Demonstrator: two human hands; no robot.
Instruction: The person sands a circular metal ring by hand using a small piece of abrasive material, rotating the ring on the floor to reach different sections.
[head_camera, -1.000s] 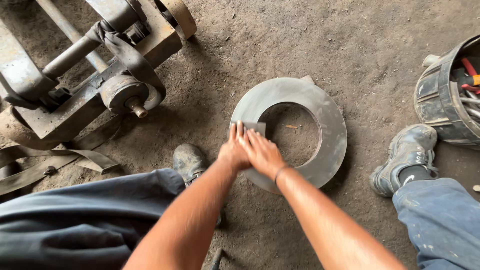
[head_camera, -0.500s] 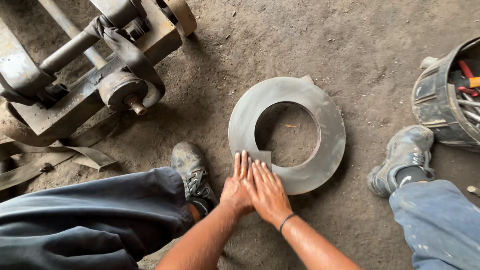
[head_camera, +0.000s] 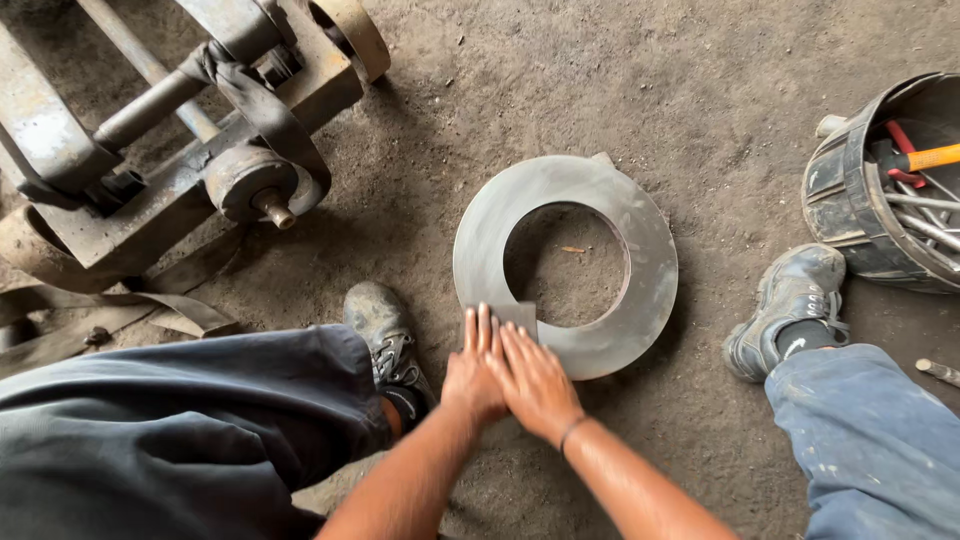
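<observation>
Both hands have slid back along the metal ring (head_camera: 565, 265) toward its near edge since a second ago. Left hand (head_camera: 475, 365) and right hand (head_camera: 535, 380) lie flat, fingers together, pressing down so the ring stays put on the dirt floor (head_camera: 700, 90), hole just beyond the fingertips.

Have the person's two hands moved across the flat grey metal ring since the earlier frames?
Yes. Both hands, left hand and right hand, slid back toward the person, from the flat grey metal ring's inner edge to its near rim.

Bare forearms, a thin dark wristband (head_camera: 570, 432), dusty blue trousers (head_camera: 160, 440), worn grey shoes (head_camera: 385, 340).
</observation>
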